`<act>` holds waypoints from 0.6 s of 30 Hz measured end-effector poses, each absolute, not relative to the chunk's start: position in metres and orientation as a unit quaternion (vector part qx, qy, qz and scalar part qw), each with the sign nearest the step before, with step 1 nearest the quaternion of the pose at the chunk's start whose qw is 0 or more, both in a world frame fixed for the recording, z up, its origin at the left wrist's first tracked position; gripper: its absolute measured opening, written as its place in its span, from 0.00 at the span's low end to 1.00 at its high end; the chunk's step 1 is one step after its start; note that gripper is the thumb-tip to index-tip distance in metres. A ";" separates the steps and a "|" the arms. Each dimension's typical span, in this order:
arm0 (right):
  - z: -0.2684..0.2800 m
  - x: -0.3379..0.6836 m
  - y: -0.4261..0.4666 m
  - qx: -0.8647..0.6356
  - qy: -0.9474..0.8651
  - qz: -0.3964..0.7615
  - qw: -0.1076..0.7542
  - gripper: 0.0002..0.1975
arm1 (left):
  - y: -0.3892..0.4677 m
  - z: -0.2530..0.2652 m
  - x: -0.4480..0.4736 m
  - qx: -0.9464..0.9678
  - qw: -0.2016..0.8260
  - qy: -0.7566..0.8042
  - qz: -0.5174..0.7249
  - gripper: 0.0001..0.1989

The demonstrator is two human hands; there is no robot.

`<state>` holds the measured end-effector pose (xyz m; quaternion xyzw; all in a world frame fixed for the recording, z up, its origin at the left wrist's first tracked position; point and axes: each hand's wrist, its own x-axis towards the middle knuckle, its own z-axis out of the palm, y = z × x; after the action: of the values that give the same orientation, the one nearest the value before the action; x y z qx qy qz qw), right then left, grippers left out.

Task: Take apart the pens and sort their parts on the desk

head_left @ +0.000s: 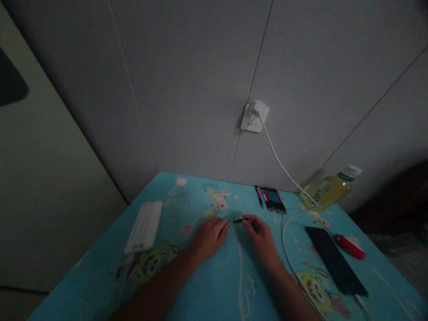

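The left hand (210, 236) and right hand (259, 232) each pinch one end of a thin, dark pen (238, 220), held between them just over the desk (214, 290). A loosened fingertip grip could drop a small part; an outward swing of the right hand might snag the white cable (283, 236) beside it. Beyond and right of that hand, a capped bottle (332, 191) contains yellow liquid.

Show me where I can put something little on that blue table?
Try the printed blue tabletop between the bare forearms, or the patch between the white rectangular block and the left hand. The right side is crowded: thin white cable, flat black slab, red cylinder, clear bottle of yellow liquid.
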<state>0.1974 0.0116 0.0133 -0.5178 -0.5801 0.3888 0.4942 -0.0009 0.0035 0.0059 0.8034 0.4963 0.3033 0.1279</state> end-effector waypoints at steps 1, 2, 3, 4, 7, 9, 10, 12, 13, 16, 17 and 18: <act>0.013 0.197 0.011 -0.517 -0.583 0.390 0.491 0.18 | 0.003 0.007 -0.001 0.805 0.131 0.492 0.305 0.14; 0.013 0.196 0.011 -0.514 -0.587 0.392 0.487 0.18 | 0.003 0.007 -0.001 0.805 0.135 0.488 0.308 0.14; 0.013 0.196 0.011 -0.511 -0.591 0.396 0.482 0.19 | 0.003 0.008 -0.001 0.805 0.140 0.484 0.313 0.14; 0.012 0.195 0.010 -0.507 -0.596 0.400 0.477 0.19 | 0.002 0.008 -0.001 0.804 0.145 0.481 0.318 0.13; 0.013 0.193 0.008 -0.497 -0.613 0.409 0.458 0.19 | 0.001 0.008 -0.001 0.804 0.164 0.468 0.326 0.10; 0.015 0.193 0.006 -0.495 -0.625 0.407 0.445 0.18 | 0.000 0.007 -0.002 0.807 0.172 0.467 0.319 0.11; 0.017 0.193 0.006 -0.495 -0.631 0.404 0.439 0.17 | -0.001 0.007 -0.002 0.809 0.174 0.468 0.311 0.11; 0.021 0.195 0.004 -0.495 -0.645 0.394 0.428 0.15 | -0.002 0.007 -0.003 0.814 0.177 0.471 0.292 0.12; 0.023 0.195 0.004 -0.495 -0.653 0.389 0.421 0.15 | -0.002 0.008 -0.004 0.817 0.175 0.471 0.282 0.12; 0.027 0.196 0.002 -0.486 -0.670 0.381 0.412 0.13 | -0.002 0.009 -0.005 0.829 0.167 0.469 0.253 0.12; 0.028 0.196 0.001 -0.482 -0.675 0.380 0.410 0.13 | -0.001 0.009 -0.005 0.831 0.168 0.469 0.247 0.12; 0.029 0.196 0.001 -0.479 -0.679 0.380 0.407 0.13 | -0.001 0.008 -0.005 0.832 0.172 0.469 0.243 0.12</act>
<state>0.1955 0.0008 0.0286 -0.4785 -0.6788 0.3801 0.4071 -0.0046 -0.0014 0.0084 0.8316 0.4686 0.2434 0.1723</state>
